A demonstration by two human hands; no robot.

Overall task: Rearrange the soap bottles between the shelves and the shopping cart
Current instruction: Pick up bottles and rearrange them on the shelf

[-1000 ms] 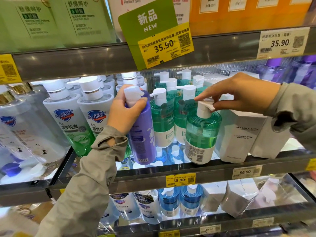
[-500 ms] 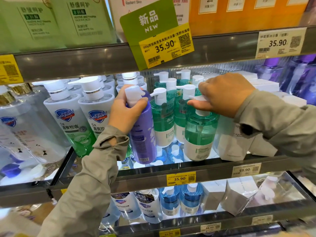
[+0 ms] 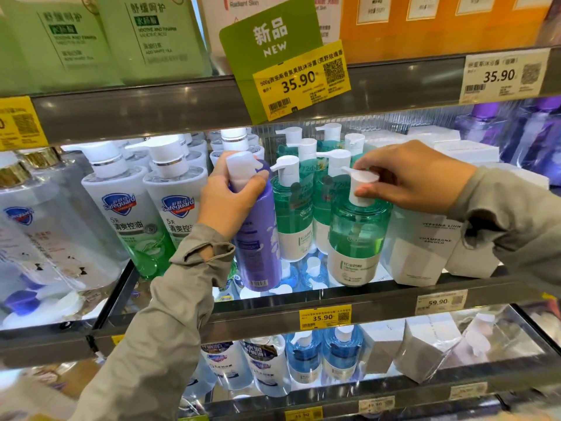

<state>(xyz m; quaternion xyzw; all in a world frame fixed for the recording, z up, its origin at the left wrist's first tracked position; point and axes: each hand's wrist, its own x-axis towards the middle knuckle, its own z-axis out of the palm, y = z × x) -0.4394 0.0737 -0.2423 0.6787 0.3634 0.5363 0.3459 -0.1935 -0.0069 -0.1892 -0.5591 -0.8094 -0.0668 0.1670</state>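
Observation:
My left hand (image 3: 226, 199) grips the neck of a purple soap bottle (image 3: 258, 241) with a white pump, which stands upright at the front of the middle shelf (image 3: 379, 302). My right hand (image 3: 413, 177) pinches the white pump head of a green soap bottle (image 3: 356, 235) standing at the shelf's front edge. Behind them stand more green pump bottles (image 3: 293, 214) in rows. The shopping cart is out of view.
White Safeguard bottles (image 3: 170, 208) stand to the left of the purple bottle, white boxes (image 3: 422, 247) to the right of the green one. The upper shelf rail (image 3: 182, 110) with price tags hangs close above the pumps. Blue bottles (image 3: 321, 357) fill the shelf below.
My right hand has shifted from covering the green bottle's pump to pinching it at the side, and the pump nozzle now points left. The left hand and the purple bottle have stayed put.

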